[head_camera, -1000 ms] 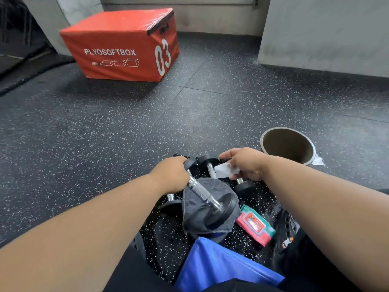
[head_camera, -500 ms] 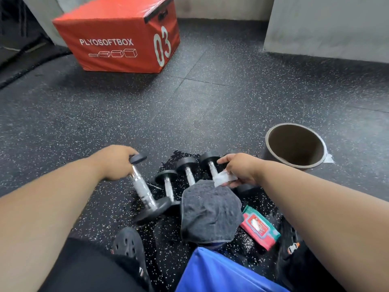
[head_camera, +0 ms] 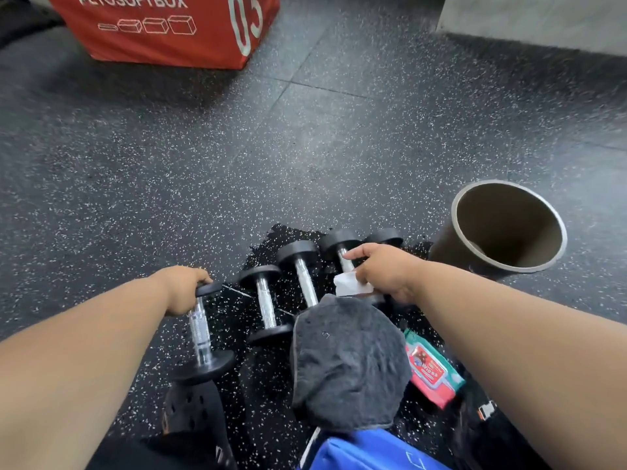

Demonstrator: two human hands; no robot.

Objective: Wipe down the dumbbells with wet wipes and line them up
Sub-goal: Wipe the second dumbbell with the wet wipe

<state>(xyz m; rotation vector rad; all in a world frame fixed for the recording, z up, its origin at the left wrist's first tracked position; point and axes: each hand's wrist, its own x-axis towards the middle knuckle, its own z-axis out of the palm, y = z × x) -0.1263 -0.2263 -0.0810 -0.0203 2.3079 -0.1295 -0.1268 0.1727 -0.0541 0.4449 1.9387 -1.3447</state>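
Note:
Several small dumbbells with chrome handles and black heads lie side by side on the speckled floor. My left hand (head_camera: 185,290) grips the far head of the leftmost dumbbell (head_camera: 201,330), whose near head rests on the floor. To its right lie a second dumbbell (head_camera: 265,305) and a third dumbbell (head_camera: 300,266). My right hand (head_camera: 383,271) holds a white wet wipe (head_camera: 346,283) over the handle of a fourth dumbbell (head_camera: 339,242). A fifth dumbbell's head (head_camera: 385,235) shows behind that hand. A red and green pack of wipes (head_camera: 431,368) lies at the right.
A dark grey cloth (head_camera: 349,361) covers my knee and hides the near ends of some dumbbells. A round open bin (head_camera: 509,228) stands at the right. A red plyo box (head_camera: 169,28) sits at the far left. A black shoe (head_camera: 190,408) is beside the leftmost dumbbell.
My left hand carried one dumbbell from above the grey cloth to the left end of the row and lowered it to the floor. My right hand with the wipe stayed over the dumbbells.

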